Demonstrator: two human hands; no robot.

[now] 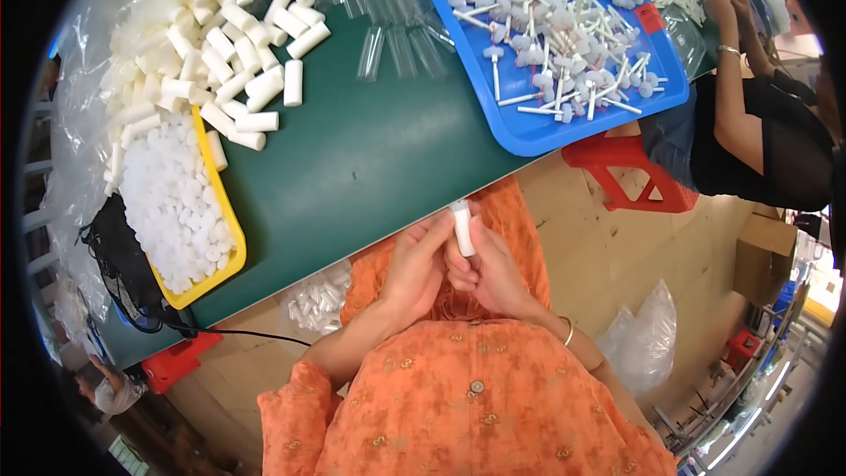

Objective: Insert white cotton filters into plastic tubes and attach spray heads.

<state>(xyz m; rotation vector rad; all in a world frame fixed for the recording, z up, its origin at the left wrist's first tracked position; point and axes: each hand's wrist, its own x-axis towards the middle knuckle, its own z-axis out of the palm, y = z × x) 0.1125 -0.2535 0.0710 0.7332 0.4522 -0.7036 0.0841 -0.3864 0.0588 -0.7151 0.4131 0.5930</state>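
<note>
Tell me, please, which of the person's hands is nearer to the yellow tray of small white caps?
Left. The left hand sits on the side toward the yellow tray, apart from it. The right hand lies farther away, beyond the white tube both hands hold.

Assembly workshop: part-filled trays (pixel 529 137), worktable (pixel 370 150)

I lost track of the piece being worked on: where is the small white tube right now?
In the head view, the small white tube stands upright at centre, pinched between the left hand and right hand, just below the green table's near edge.
</note>
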